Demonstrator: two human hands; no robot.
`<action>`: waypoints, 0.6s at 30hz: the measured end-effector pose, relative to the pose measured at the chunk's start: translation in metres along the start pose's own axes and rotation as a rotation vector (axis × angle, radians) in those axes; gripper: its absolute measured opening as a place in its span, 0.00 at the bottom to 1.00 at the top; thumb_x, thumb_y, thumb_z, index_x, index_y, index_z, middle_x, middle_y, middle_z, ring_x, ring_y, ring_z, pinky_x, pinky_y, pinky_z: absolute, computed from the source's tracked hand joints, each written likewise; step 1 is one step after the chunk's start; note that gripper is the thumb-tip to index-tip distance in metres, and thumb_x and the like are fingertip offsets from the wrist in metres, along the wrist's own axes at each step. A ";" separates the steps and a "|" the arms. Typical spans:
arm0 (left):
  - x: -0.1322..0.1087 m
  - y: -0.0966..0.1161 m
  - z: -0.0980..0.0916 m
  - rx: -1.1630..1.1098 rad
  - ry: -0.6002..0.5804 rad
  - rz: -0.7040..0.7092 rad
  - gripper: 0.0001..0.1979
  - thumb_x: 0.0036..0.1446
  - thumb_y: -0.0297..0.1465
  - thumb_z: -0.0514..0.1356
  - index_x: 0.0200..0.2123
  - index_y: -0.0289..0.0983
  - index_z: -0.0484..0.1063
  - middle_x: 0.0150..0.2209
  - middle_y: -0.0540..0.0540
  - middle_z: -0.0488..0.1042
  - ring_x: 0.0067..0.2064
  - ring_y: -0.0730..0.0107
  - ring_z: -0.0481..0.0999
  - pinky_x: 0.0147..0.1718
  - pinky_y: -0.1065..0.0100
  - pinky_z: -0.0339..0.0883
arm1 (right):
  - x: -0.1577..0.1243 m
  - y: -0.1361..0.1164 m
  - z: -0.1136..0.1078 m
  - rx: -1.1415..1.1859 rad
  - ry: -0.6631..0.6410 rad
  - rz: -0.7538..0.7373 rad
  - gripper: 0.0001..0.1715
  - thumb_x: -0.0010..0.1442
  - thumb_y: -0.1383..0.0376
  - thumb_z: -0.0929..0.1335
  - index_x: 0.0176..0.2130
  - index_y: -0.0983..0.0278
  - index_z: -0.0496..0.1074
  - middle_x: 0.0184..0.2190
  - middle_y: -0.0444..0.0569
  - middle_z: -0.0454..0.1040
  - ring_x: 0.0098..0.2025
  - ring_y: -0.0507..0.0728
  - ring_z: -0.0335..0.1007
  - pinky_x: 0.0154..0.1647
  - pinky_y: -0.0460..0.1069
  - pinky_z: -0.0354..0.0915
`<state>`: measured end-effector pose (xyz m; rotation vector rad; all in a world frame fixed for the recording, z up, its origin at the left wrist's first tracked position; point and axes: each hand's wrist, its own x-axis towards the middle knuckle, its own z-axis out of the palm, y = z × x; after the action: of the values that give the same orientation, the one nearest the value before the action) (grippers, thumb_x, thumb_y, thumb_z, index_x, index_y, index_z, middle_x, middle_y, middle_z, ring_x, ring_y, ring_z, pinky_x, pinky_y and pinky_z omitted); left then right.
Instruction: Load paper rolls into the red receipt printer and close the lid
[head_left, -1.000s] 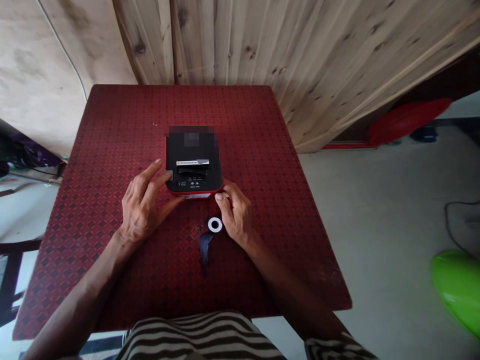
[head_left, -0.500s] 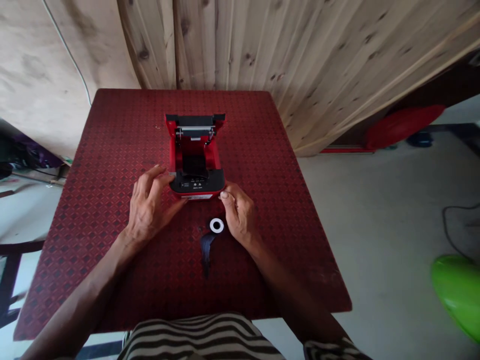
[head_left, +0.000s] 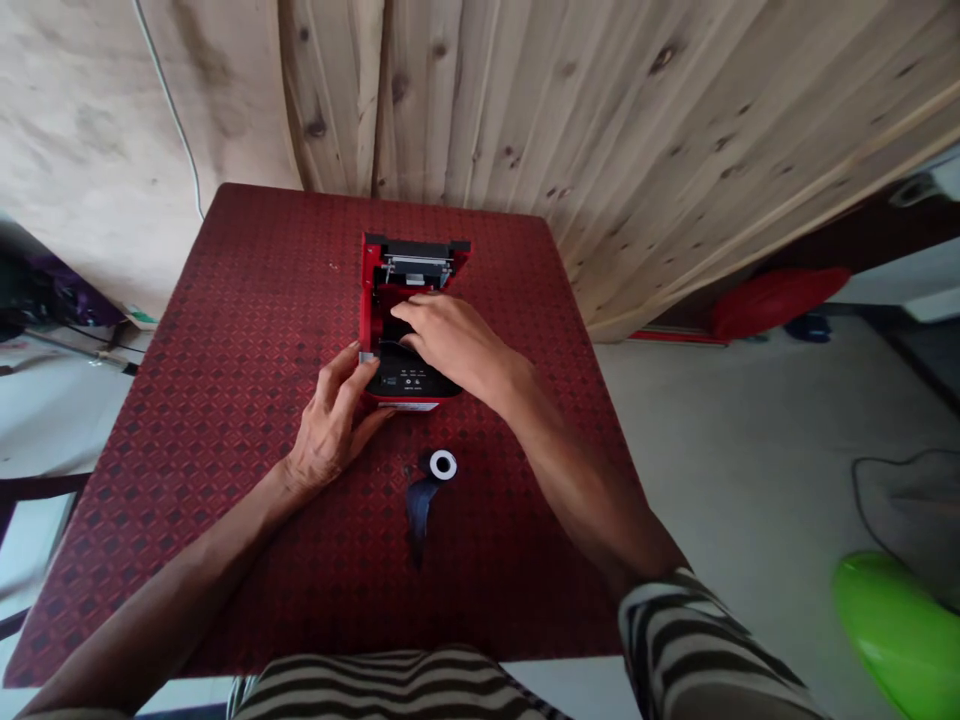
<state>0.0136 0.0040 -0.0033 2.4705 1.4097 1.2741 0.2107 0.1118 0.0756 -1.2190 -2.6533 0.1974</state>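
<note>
A red and black label printer (head_left: 409, 385) stands on the table with its lid (head_left: 416, 256) raised and its compartment showing. My left hand (head_left: 330, 430) grips the printer's left front corner, thumb low at the front and fingers on the side. Over the compartment's right side reaches my right hand (head_left: 450, 335), its fingers dipping inside. Thumb and forefinger are apart there, with nothing visible between them; the other fingertips are partly hidden. In front of the printer lies a dark roll with a white-rimmed core (head_left: 443, 465), its loose dark strip (head_left: 420, 510) trailing toward me.
The red patterned table (head_left: 247, 330) meets a wooden plank wall (head_left: 480, 110) at its far edge. On the floor to the right is a bright green object (head_left: 892, 625), and a red rounded object (head_left: 780, 305) lies farther back.
My right hand has left the printer's right front corner and moved up and over into the open compartment. My left hand stays on the left corner. The view has shifted slightly.
</note>
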 end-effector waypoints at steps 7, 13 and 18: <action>-0.002 -0.002 0.004 0.016 -0.001 0.011 0.32 0.67 0.34 0.66 0.70 0.39 0.58 0.66 0.29 0.67 0.67 0.51 0.75 0.60 0.54 0.79 | 0.020 0.005 0.004 -0.083 -0.138 -0.045 0.14 0.62 0.80 0.69 0.39 0.65 0.81 0.37 0.54 0.84 0.41 0.61 0.81 0.40 0.53 0.70; -0.004 -0.004 0.005 0.031 -0.004 0.015 0.34 0.67 0.35 0.66 0.70 0.39 0.58 0.66 0.30 0.67 0.66 0.52 0.75 0.61 0.54 0.79 | 0.011 0.002 -0.007 -0.089 -0.048 -0.063 0.10 0.60 0.76 0.73 0.41 0.64 0.79 0.40 0.51 0.82 0.42 0.59 0.78 0.46 0.53 0.70; -0.005 -0.004 0.005 0.014 -0.022 -0.016 0.36 0.67 0.35 0.66 0.72 0.44 0.55 0.68 0.32 0.66 0.68 0.51 0.74 0.61 0.53 0.79 | -0.004 -0.006 -0.018 -0.032 0.109 -0.022 0.11 0.59 0.75 0.72 0.41 0.62 0.78 0.42 0.50 0.82 0.47 0.61 0.76 0.51 0.56 0.72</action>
<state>0.0123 0.0046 -0.0112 2.4690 1.4348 1.2350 0.2131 0.1058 0.0939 -1.1743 -2.5848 0.0826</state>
